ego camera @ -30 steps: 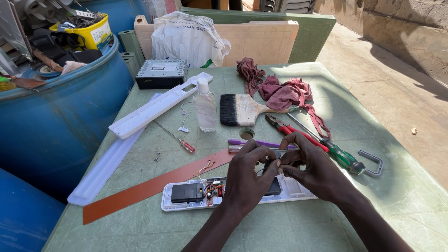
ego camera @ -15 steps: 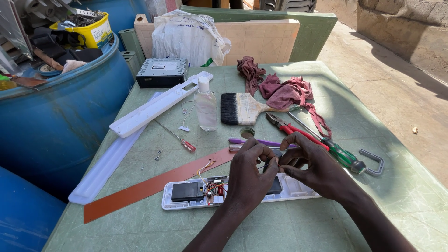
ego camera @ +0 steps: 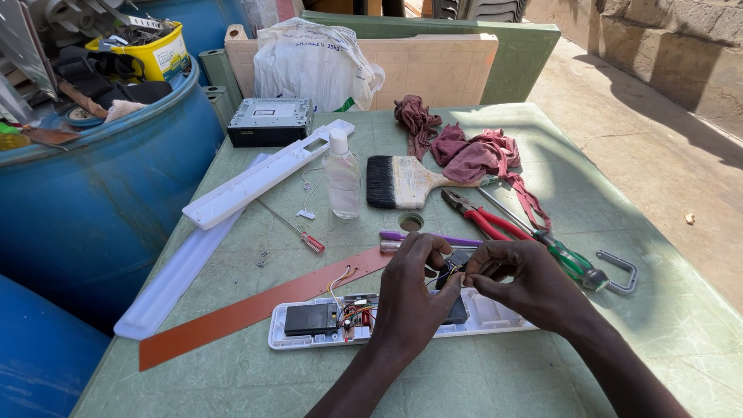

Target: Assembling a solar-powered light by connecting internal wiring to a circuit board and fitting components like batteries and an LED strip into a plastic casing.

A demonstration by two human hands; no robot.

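Both hands are pinching thin wires (ego camera: 451,271) together over the opened white lamp housing (ego camera: 495,313) at six o'clock: left hand (ego camera: 414,298) and right hand (ego camera: 526,285) fingertips are nearly touching. Joining appears underway; next needs steady twisting. Pliers (ego camera: 484,220) are lying at one o'clock, paintbrush (ego camera: 406,182) at twelve.

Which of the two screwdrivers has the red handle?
The small screwdriver left of the hands has the red handle. The larger screwdriver on the right has a green handle and lies beside the pliers.
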